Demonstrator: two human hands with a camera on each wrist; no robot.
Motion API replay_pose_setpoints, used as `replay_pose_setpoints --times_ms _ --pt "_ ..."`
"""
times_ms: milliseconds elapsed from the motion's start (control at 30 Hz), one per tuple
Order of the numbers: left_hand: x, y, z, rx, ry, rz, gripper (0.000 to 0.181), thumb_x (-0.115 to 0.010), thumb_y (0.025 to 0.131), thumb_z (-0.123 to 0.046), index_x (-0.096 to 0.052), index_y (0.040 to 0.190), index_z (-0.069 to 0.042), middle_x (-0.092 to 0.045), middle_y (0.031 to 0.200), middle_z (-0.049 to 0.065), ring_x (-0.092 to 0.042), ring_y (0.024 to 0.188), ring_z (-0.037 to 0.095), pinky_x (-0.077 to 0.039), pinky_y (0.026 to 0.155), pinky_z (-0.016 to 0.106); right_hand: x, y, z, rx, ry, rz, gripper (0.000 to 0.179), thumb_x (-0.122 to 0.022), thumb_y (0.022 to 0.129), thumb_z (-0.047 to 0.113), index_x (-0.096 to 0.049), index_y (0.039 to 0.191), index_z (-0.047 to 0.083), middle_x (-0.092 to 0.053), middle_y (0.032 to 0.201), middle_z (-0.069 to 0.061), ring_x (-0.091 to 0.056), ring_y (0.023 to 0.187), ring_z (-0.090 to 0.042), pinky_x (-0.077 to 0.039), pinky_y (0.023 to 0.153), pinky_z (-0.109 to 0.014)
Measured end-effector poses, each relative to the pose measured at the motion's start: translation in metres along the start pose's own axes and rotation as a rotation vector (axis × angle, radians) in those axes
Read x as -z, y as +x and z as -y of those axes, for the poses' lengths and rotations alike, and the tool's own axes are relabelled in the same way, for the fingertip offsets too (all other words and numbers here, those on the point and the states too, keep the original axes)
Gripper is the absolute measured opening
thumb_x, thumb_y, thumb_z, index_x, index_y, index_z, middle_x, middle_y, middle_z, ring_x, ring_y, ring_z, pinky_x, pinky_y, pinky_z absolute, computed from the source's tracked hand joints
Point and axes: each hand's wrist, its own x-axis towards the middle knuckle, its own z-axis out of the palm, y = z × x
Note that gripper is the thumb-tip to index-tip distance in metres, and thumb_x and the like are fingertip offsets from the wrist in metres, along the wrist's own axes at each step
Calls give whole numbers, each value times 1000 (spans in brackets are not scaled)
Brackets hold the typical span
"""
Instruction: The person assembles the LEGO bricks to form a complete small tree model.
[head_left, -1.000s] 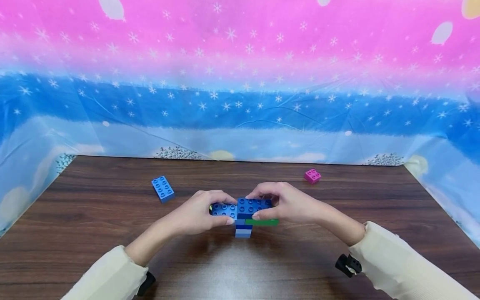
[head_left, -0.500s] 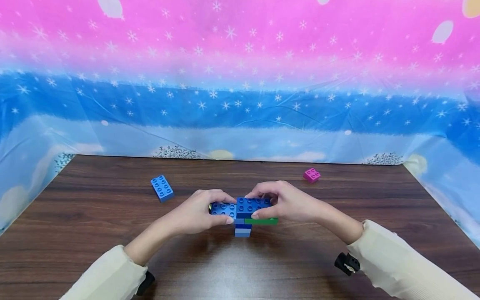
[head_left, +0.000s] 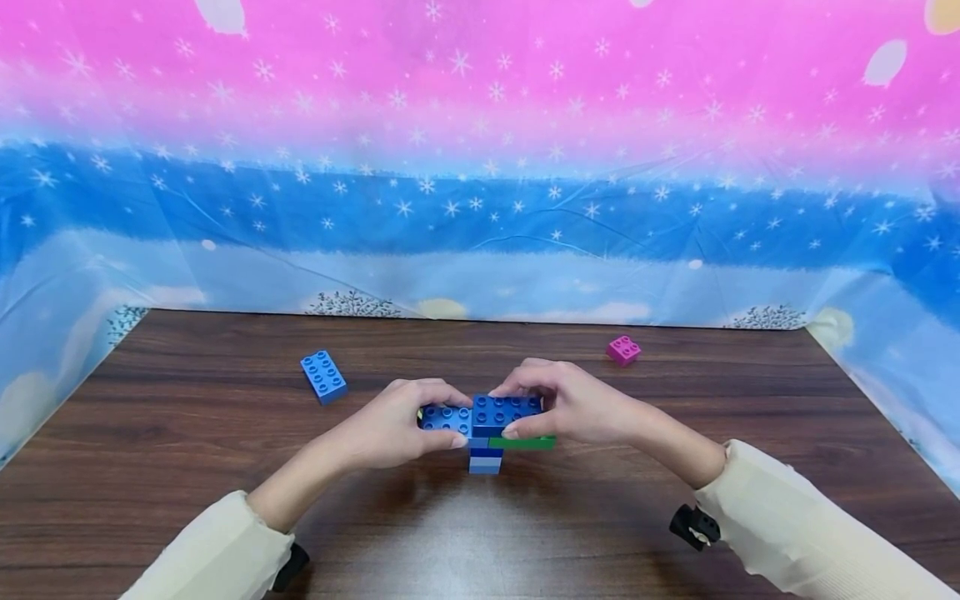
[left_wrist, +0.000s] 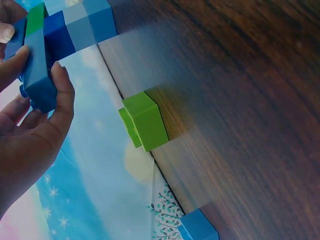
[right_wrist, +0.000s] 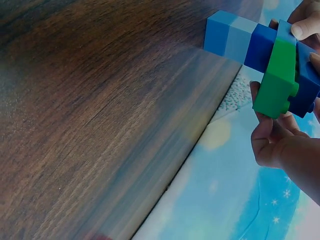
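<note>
A T-shaped stack of toy building bricks stands at the middle of the table. Its short column has a dark blue brick (right_wrist: 261,47) above paler blue ones (head_left: 485,463). Across the column's top lie a mid-blue brick (head_left: 447,419) on the left and a green brick (right_wrist: 277,80) on the right. Over the green one sits a dark blue eight-stud brick (head_left: 495,408). My left hand (head_left: 397,423) grips the mid-blue brick, thumb in front, fingers behind. With thumb and fingers, my right hand (head_left: 577,406) pinches the upper dark blue brick at its right part.
A blue brick (head_left: 324,377) lies at the back left of the wooden table (head_left: 187,400), and a small magenta brick (head_left: 624,351) at the back right. In the left wrist view a lime green brick (left_wrist: 147,122) stands beyond my left hand. A patterned cloth (head_left: 480,208) borders the table.
Nearly nothing differs: both hands keep their holds on the stack, and the bricks stay in place. The head view has shifted very slightly.
</note>
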Motion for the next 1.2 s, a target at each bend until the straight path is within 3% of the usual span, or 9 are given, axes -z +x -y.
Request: replay_pose_setpoints --times_ms 667,1200 --pt "-1 0 1 -8 4 0 34 -65 86 -18 -59 118 -6 -59 113 7 -56 94 15 -48 76 29 -4 -2 -4 19 -67 -37 37 -71 81 22 -63 116 11 -49 94 1 -45 83 -16 -45 68 -31" --pt "-1 0 1 -13 14 3 34 -65 86 -18 -59 118 -6 -59 113 7 -56 96 16 -47 77 30 -7 -5 -5 -9 -3 -36 39 -68 83 24 -61 119 13 -58 103 3 -49 83 -16 -45 66 -29"
